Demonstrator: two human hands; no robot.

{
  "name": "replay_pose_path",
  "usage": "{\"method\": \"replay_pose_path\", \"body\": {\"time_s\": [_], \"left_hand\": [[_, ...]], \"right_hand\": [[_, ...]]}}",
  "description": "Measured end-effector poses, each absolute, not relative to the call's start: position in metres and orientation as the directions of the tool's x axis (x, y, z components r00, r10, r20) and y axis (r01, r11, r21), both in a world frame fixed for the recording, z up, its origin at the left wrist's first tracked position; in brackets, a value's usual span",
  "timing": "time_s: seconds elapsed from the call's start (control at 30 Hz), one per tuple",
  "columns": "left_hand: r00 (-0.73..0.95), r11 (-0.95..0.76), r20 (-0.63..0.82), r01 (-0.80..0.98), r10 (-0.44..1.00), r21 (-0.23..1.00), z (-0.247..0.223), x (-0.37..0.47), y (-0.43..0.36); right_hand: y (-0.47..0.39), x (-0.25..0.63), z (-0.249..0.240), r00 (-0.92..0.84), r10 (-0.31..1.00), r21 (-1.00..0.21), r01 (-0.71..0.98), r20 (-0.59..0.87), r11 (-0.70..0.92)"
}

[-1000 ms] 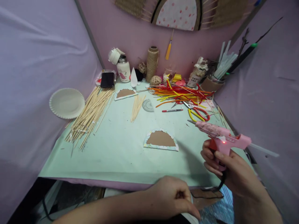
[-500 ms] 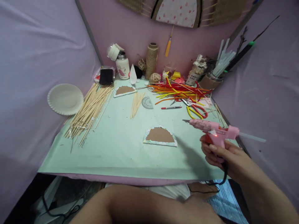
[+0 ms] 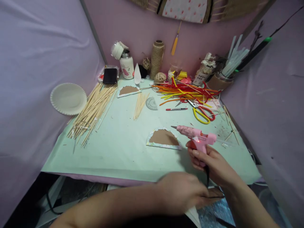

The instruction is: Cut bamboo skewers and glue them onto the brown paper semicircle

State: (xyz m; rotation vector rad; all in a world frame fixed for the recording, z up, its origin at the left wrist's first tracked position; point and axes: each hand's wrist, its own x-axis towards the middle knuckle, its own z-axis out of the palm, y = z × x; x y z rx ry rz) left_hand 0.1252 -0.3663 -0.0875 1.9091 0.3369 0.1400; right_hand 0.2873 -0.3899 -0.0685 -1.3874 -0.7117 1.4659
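Note:
My right hand (image 3: 201,156) is wrapped round the handle of a pink hot glue gun (image 3: 190,131), whose small light glows orange. A clear glue stick (image 3: 223,142) juts from its back. The nozzle points left, above the curved edge of a brown half-circle piece (image 3: 163,137) with a pale patterned border, lying flat on the table. Blurred by motion, my left hand (image 3: 182,191) is low at the table's front edge, close to the gun's black cord (image 3: 208,177); whether its fingers hold the cord is not clear.
Bamboo sticks (image 3: 95,110) lie at the left beside a paper plate (image 3: 68,98). Farther back are another half-circle piece (image 3: 129,91), a protractor (image 3: 151,103) and a pen (image 3: 177,109). Scissors (image 3: 201,115) and coloured pipe cleaners (image 3: 185,91) lie right, twine (image 3: 157,60) behind.
My right hand has brought the glue gun left, close to the near half-circle piece. My left hand has risen into view by the table's front edge. The camera view has shifted slightly.

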Motion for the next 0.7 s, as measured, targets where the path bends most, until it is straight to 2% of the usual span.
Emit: {"method": "replay_pose_path", "body": {"time_s": [0.03, 0.1, 0.13, 0.2, 0.3, 0.57, 0.7], "left_hand": [[0.928, -0.384, -0.030, 0.184, 0.372, 0.905, -0.079, 0.108, -0.348], [0.771, -0.424, 0.004, 0.346, 0.637, 0.837, -0.068, 0.078, -0.314], [0.690, -0.434, 0.020, 0.432, 0.724, 0.791, -0.066, 0.067, -0.298], [0.588, -0.465, 0.077, 0.545, 0.805, 0.698, -0.069, 0.052, -0.275], [0.637, -0.490, 0.019, 0.574, 0.771, 0.656, -0.077, 0.050, -0.260], [0.722, -0.498, -0.045, 0.520, 0.691, 0.694, -0.077, 0.052, -0.268], [0.748, -0.549, -0.074, 0.546, 0.659, 0.633, -0.079, 0.050, -0.271]], "right_hand": [[-0.387, 0.284, -0.071, 0.119, 0.914, -0.906, -0.228, -0.389, -0.356], [-0.379, 0.278, -0.075, 0.153, 0.921, -0.925, -0.192, -0.358, -0.328], [-0.375, 0.274, -0.077, 0.170, 0.924, -0.933, -0.180, -0.343, -0.313], [-0.366, 0.268, -0.078, 0.205, 0.924, -0.941, -0.178, -0.323, -0.289], [-0.357, 0.262, -0.079, 0.221, 0.915, -0.934, -0.193, -0.339, -0.300], [-0.356, 0.263, -0.080, 0.240, 0.893, -0.922, -0.169, -0.380, -0.347], [-0.356, 0.263, -0.082, 0.237, 0.897, -0.926, -0.160, -0.373, -0.343]]}}
